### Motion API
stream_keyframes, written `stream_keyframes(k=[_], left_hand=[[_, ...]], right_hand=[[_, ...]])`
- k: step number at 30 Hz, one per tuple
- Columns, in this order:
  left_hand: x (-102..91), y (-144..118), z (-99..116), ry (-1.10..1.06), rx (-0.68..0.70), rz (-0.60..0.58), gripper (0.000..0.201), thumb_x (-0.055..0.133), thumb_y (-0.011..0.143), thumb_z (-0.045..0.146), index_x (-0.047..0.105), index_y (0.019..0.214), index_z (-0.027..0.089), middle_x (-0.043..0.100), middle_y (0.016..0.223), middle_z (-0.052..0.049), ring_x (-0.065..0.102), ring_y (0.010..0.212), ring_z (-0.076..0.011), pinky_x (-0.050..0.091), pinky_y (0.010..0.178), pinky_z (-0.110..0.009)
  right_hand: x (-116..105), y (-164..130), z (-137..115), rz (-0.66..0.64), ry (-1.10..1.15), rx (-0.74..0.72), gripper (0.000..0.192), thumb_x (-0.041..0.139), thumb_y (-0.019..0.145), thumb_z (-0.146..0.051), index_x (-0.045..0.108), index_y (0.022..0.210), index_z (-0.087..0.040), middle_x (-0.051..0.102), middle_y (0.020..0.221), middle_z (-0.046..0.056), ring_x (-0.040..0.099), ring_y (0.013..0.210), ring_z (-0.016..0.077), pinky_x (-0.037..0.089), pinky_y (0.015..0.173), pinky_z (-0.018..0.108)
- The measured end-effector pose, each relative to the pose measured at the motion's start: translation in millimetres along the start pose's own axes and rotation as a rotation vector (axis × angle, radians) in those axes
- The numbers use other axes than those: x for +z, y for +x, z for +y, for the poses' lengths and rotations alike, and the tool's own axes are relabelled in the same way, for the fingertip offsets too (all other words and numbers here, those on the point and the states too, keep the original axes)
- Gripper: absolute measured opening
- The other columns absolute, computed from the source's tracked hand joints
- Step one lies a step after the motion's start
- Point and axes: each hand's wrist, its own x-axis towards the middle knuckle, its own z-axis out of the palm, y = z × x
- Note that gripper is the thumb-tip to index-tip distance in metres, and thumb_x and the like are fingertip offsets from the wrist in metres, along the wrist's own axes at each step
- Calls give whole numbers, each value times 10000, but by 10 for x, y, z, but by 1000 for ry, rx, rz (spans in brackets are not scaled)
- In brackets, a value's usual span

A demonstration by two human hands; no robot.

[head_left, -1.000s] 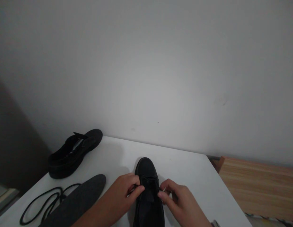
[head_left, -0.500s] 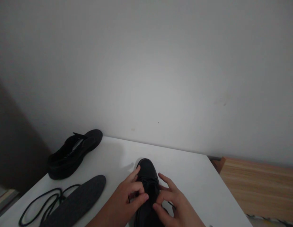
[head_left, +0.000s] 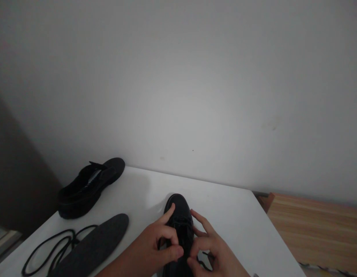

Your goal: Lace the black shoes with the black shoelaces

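A black shoe point(head_left: 182, 209) lies in front of me, its toe pointing away toward the wall. My left hand point(head_left: 158, 242) is at its left side, thumb and index finger pinched over the lacing, with a stretched finger resting on the toe. A black shoelace point(head_left: 205, 265) shows by my right hand point(head_left: 210, 244), which pinches over the shoe's right side while other fingers touch its edge. A dark loop also shows beside the left fingers. The pinched fingertips hide the exact grip on the lace.
At the back left, the other black shoe point(head_left: 80, 198) rests on the white table point(head_left: 233, 219). A grey insole point(head_left: 100, 244) lies nearer, beside looped black laces point(head_left: 34, 261). Beyond the table's right edge is a wooden surface point(head_left: 313, 227); a pale wall point(head_left: 178, 96) rises behind.
My left fingertips have moved slightly right and down, and its stretched finger lies further over the toe. More of the lace shows beneath my right hand.
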Motion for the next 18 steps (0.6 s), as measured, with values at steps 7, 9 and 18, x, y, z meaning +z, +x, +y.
stream_keyframes(k=[7,9,18], left_hand=[[-31,-42,-16,64,25,110,131,648,822,310,730,781,216,398,1558,-92,368,1418,-349,355,1060,-461],[-29,-88,40,103,50,202,160,619,839,309,712,747,218,586,1272,-96,516,1250,-301,384,1021,-407],[37,-281,157,-171,199,49,135,693,860,352,693,807,227,692,1070,-42,624,1048,-225,443,921,-290]], right_hand=[[-69,-54,-4,90,-203,25,98,635,873,-176,692,802,-215,561,1348,147,576,1265,284,472,1049,426],[-114,-79,-45,128,-236,36,156,567,929,-226,664,807,-216,588,1178,123,639,1107,240,542,927,353],[-151,-90,-420,17,-49,-163,113,629,931,-239,713,856,-228,547,935,34,617,897,168,507,810,267]])
